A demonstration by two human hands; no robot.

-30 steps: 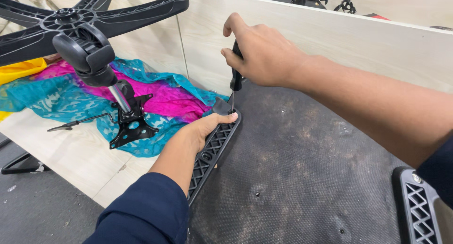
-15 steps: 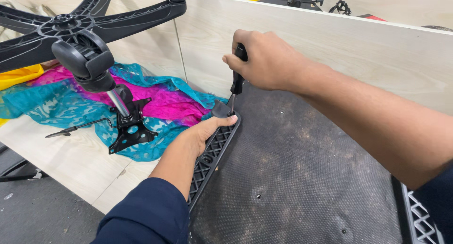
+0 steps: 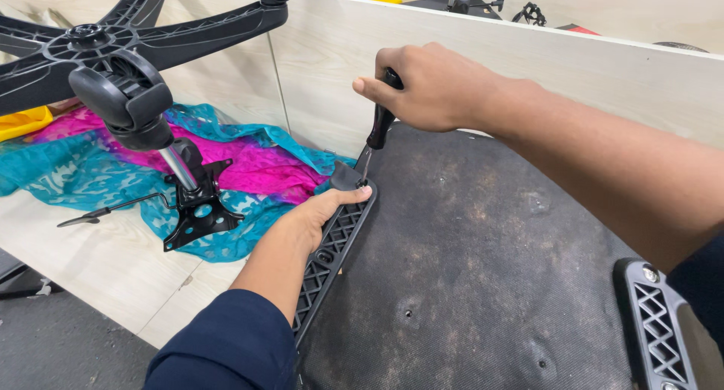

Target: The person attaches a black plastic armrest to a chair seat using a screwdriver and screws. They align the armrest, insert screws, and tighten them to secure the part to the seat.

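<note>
My right hand (image 3: 434, 88) is closed around the black handle of a screwdriver (image 3: 379, 126), which stands nearly upright with its tip at the far end of a black ribbed plastic armrest bracket (image 3: 332, 250). My left hand (image 3: 320, 216) lies on that bracket, fingers wrapped over its outer edge, just below the screwdriver tip. The bracket runs along the left edge of a dark fabric chair seat underside (image 3: 483, 269).
A black star-shaped chair base (image 3: 128, 39) with a caster and gas cylinder lies tipped at the left on a pink and teal cloth (image 3: 249, 167), its metal mounting plate (image 3: 197, 213) beside it. A second armrest bracket (image 3: 656, 322) sits at the right. A pale wood panel (image 3: 528, 58) stands behind.
My right hand has turned on the screwdriver handle and closed more fully over it. My left hand stays on the bracket. The view has shifted slightly.
</note>
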